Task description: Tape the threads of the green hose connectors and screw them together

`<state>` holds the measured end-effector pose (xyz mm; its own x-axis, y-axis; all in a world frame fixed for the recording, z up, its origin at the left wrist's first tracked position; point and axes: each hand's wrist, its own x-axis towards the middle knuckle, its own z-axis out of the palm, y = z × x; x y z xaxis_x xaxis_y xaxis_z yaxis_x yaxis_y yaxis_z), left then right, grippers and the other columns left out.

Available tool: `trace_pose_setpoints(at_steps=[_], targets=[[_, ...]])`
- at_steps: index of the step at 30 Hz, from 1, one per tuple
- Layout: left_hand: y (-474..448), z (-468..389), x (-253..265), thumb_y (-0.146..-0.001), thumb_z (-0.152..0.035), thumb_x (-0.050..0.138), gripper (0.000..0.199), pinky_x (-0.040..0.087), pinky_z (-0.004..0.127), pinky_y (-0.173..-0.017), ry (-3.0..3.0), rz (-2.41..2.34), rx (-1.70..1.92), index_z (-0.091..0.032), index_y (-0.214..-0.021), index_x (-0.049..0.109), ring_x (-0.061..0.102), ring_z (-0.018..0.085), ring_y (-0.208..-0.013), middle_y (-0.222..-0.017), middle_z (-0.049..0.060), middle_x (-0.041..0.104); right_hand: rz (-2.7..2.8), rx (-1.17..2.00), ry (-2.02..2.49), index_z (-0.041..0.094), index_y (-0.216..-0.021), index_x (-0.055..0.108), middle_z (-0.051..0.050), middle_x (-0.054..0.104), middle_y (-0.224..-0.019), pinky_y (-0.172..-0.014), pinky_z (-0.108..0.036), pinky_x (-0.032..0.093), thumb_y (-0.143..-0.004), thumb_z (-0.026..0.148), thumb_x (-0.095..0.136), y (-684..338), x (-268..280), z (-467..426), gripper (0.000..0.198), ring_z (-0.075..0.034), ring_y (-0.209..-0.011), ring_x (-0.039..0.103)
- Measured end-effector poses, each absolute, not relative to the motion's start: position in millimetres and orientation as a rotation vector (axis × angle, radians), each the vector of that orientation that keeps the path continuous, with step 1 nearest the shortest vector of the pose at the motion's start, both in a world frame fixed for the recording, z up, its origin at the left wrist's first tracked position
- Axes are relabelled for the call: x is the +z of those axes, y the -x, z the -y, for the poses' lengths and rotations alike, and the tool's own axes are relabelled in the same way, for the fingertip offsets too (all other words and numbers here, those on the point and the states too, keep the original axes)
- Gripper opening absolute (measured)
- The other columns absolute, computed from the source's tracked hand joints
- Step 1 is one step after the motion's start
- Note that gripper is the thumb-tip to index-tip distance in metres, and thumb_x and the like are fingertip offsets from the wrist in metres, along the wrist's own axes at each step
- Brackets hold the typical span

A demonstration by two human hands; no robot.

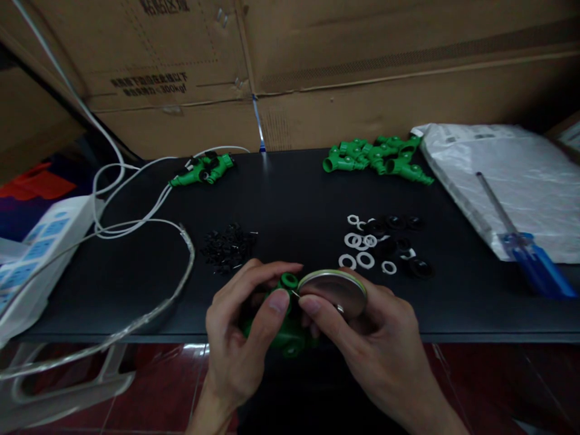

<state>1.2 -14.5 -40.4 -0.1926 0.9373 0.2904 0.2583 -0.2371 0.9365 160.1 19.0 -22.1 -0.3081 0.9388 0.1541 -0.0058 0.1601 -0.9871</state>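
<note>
My left hand (247,326) is closed around a green plastic pipe fitting (290,338), with its thumb and forefinger beside a small round opening at the top. Close against it, my right hand (371,338) pinches a round metal badge (335,291) with a yellow-green rim, its shiny back towards me. A thin pin from the badge points at the fitting near my left thumb; whether its tip touches is too small to tell. Fingers hide much of the fitting. Beyond my left hand lies a pile of small black parts (229,244). White washers (365,260) and black rings (420,267) lie past my right hand.
Several green fittings (376,158) are heaped at the back right, and others (203,170) at the back left by white cables (136,226). A blue-handled screwdriver (534,260) rests across a white packet (512,181). At left is a power strip (49,254); cardboard boxes (181,121) stand behind.
</note>
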Motion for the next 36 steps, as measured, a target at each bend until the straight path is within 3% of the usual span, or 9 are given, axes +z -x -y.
trace_pose_setpoints(at_steps=[17,24,27,31,33,36], targets=[[-4.1,7.8,-38.0,-0.103,-0.034,0.06,0.014,0.048,0.012,-0.069,-1.522,-1.491,1.447,-0.033,-0.103,0.073,0.063,0.006,-0.081,-0.091,-0.007,0.067,1.51,1.213,0.949,0.024,-0.087,0.072,0.008,0.064,-0.068,-0.053,-0.013,0.045,-0.094,0.021,0.07,-156.6,-23.8,-19.1,0.007,-0.004,-0.059,0.058],[-7.8,7.6,-35.3,-0.101,-0.039,0.061,0.017,0.047,0.011,-0.06,-1.37,-1.542,1.492,-0.03,-0.099,0.075,0.063,0.006,-0.071,-0.086,-0.006,0.069,1.609,1.186,1.008,0.022,-0.083,0.072,0.006,0.064,-0.065,-0.053,-0.017,0.044,-0.093,0.025,0.071,-168.2,-26.0,-19.6,0.01,-0.006,-0.057,0.058],[-8.5,5.7,-34.6,-0.1,-0.046,0.061,0.023,0.048,0.014,-0.06,-1.272,-1.584,1.506,-0.029,-0.097,0.075,0.063,0.008,-0.069,-0.079,-0.004,0.068,1.594,1.284,1.054,0.026,-0.089,0.076,0.003,0.071,-0.081,-0.063,-0.018,0.052,-0.093,0.029,0.072,-180.8,-28.6,-18.1,0.007,-0.009,-0.07,0.066],[-10.2,2.3,-35.0,-0.097,-0.053,0.062,0.031,0.05,0.016,-0.063,-1.129,-1.591,1.559,-0.025,-0.094,0.074,0.063,0.01,-0.069,-0.074,-0.003,0.067,1.531,1.525,0.99,0.031,-0.095,0.079,0.002,0.067,-0.131,-0.095,-0.023,0.053,-0.092,0.033,0.074,-184.5,-28.4,-13.0,0.007,-0.015,-0.115,0.067],[-11.1,0.3,-35.8,-0.096,-0.055,0.064,0.034,0.048,0.016,-0.059,-1.041,-1.581,1.586,-0.023,-0.093,0.073,0.062,0.01,-0.067,-0.073,-0.002,0.068,1.47,1.728,0.903,0.03,-0.098,0.079,0.001,0.067,-0.134,-0.097,-0.024,0.052,-0.092,0.035,0.074,-177.9,-27.3,-10.5,0.009,-0.016,-0.116,0.067],[-11.8,-2.7,-36.6,-0.094,-0.056,0.065,0.036,0.045,0.015,-0.051,-0.953,-1.59,1.606,-0.021,-0.091,0.072,0.06,0.01,-0.063,-0.073,-0.001,0.068,1.312,1.913,0.825,0.029,-0.107,0.076,0.0,0.072,-0.116,-0.09,-0.023,0.054,-0.091,0.037,0.076,-166.0,-27.3,-9.3,0.019,-0.013,-0.1,0.07]])
